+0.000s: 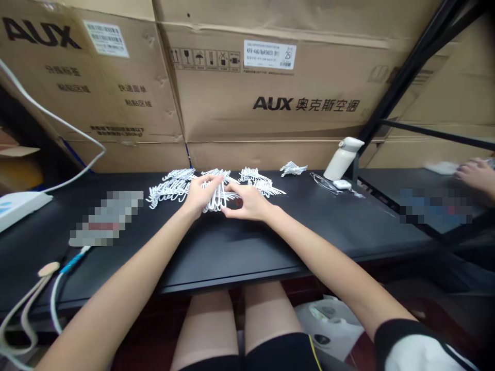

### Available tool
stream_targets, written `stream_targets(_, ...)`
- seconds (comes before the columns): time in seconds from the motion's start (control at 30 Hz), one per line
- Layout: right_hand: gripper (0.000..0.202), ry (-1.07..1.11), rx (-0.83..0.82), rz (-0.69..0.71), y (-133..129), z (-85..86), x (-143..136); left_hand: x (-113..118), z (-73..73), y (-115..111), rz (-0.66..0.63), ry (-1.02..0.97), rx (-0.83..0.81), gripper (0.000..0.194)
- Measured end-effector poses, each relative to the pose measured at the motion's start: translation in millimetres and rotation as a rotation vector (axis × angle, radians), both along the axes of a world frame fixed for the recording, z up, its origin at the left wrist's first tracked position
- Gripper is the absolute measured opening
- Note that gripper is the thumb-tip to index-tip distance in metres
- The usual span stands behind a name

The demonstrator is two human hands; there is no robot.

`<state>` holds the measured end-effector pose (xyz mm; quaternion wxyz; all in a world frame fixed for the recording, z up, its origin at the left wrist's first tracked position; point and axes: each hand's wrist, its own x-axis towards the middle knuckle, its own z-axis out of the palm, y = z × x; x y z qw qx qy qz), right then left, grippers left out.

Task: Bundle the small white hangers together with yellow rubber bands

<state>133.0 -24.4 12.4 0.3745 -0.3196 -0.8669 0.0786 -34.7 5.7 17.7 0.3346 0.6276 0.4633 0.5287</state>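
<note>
Both hands meet at the middle of the black counter over a bundle of small white hooks. The left hand has its fingers closed around the bundle's left end; the right hand pinches the right end, thumb and forefinger together on it. The hands hide much of the bundle, so its count and exact shape cannot be made out. More white hooks lie spread at ten o'clock from the hands, another heap at one o'clock, and a small cluster further out at two o'clock. Beyond it a white bottle leans. At the right edge another person's hand is cut off.
</note>
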Motion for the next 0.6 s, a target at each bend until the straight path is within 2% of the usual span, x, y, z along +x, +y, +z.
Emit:
stream_targets(0.2, 0.035, 0.033, 0.040, -0.001, 1.7, -0.9, 0.5, -0.4, 3.7, -1.4, -0.014, -0.080, -0.034, 0.033)
stream_targets(0.37, 0.028, 0.084, 0.036, 0.019, -0.7, 1.7, 1.7, -1.6, 5.0, -1.1, -0.132, -0.196, -0.161, 0.036)
stream_targets(0.6, 0.032, 0.081, 0.065, -0.014, -1.9, 0.7, -1.4, -2.2, 3.2, -0.2, -0.137, -0.138, -0.116, 0.035)
